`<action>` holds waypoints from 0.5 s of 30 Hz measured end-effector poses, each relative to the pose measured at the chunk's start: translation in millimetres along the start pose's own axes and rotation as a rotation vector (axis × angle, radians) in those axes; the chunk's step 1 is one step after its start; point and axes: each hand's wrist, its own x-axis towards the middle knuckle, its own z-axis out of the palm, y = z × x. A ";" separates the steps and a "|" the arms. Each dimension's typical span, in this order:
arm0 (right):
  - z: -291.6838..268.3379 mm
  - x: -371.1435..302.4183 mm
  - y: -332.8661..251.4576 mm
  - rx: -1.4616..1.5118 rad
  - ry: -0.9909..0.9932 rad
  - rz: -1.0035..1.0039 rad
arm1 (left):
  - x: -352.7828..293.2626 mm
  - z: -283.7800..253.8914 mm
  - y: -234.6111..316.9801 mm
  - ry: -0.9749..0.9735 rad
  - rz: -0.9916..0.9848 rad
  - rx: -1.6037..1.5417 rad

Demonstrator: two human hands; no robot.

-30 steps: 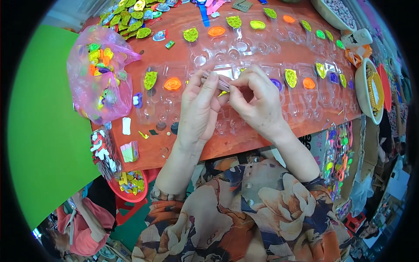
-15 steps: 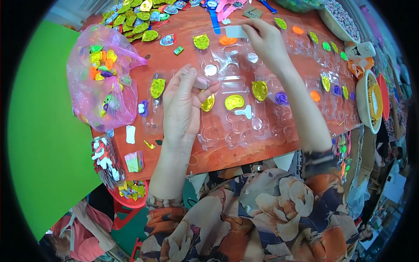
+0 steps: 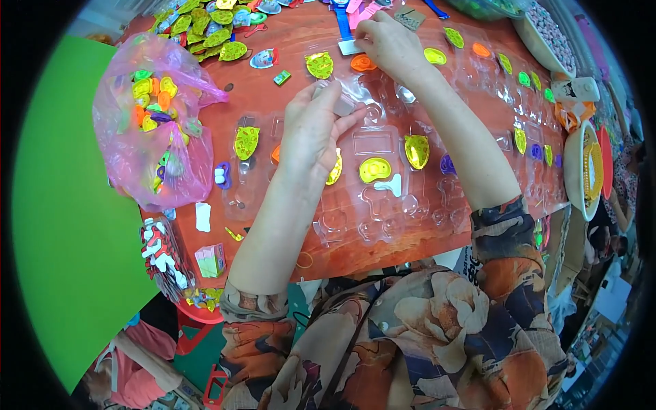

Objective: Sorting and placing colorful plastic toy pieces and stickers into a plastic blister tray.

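Observation:
My left hand (image 3: 311, 126) is closed around a small stack of white cards (image 3: 344, 104), held above the clear plastic blister trays (image 3: 362, 212). Farther off, my right hand (image 3: 393, 46) pinches one white card (image 3: 350, 48) at its fingertips, at the far edge of a tray. Just beside that card lie an orange pacifier-shaped piece (image 3: 363, 63) and a yellow-green foil packet (image 3: 319, 65). Below my hands, a tray holds a yellow pacifier-shaped piece (image 3: 374, 169), a pale T-shaped piece (image 3: 389, 185) and another foil packet (image 3: 417, 152).
A pink plastic bag (image 3: 116, 147) of coloured pieces lies at the left, below a heap of foil packets (image 3: 198, 27). Near the front left are a box of red and white pieces (image 3: 164, 256) and a card stack (image 3: 210, 261). White basins (image 3: 572, 164) line the right side.
My left hand has moved away from me and slightly right with the stack. My right hand has shifted left and farther off, still pinching the white card. The whole view has shifted slightly.

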 end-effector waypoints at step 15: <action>-68.5 -74.8 -43.4 0.670 -0.043 -0.118 | 10.1 4.9 -9.2 -0.204 0.093 -0.236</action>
